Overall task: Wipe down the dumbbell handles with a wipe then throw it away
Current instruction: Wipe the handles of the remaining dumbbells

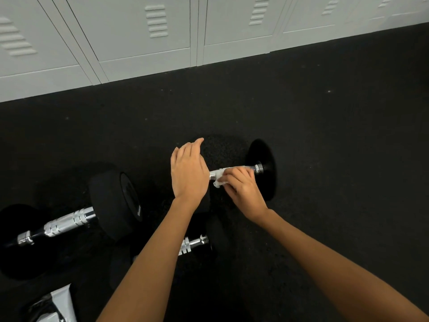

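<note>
A black dumbbell (261, 168) lies on the dark floor at centre right, its chrome handle running left to right. My right hand (243, 188) is closed around that handle with a white wipe (219, 180) pressed onto it. My left hand (188, 173) rests flat on the dumbbell's left head, fingers together, hiding most of it. A second, larger dumbbell (111, 201) with a chrome handle lies at the left. A third dumbbell (193, 244) shows partly beneath my left forearm.
White metal lockers (148, 33) line the wall along the top. Black rubber flooring (325, 135) covers the ground. A white and black package (53, 305) sits at the bottom left corner.
</note>
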`<action>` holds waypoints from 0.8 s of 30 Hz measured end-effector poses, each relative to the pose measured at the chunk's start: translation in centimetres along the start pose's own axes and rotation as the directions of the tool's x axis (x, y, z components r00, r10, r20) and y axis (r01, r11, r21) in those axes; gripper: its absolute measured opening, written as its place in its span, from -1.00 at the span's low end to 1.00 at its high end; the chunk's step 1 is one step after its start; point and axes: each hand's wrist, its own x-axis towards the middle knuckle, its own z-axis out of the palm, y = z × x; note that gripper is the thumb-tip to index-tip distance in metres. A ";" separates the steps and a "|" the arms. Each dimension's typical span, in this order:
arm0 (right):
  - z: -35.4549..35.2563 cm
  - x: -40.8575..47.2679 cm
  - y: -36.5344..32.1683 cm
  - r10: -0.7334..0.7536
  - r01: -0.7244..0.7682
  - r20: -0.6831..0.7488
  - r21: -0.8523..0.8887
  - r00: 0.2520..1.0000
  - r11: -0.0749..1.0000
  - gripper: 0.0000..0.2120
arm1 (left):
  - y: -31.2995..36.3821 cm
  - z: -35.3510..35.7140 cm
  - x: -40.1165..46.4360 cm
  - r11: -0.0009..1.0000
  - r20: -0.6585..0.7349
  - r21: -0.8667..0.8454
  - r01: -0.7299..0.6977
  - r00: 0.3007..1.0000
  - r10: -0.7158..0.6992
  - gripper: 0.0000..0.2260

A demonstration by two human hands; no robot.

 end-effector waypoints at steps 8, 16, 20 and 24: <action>-0.3 1.0 -0.8 0.001 -0.010 0.121 0.071 0.993 0.997 -0.77 | 0.1 0.0 0.0 1.000 0.001 0.007 0.004 1.000 -0.004 -0.64; -0.7 1.9 0.8 0.285 -0.286 0.068 0.011 0.956 0.958 -0.82 | 0.0 0.0 0.0 1.000 0.002 0.011 -0.002 1.000 0.002 -0.64; 0.1 4.5 -0.6 0.459 -0.469 0.140 0.056 0.877 0.881 -0.79 | 0.0 0.0 0.0 1.000 0.012 0.025 -0.006 1.000 0.006 -0.64; 0.2 3.5 -1.5 0.303 -0.320 0.146 0.109 0.942 0.941 -0.81 | 0.1 -0.1 0.0 1.000 0.020 0.024 -0.002 1.000 0.002 -0.64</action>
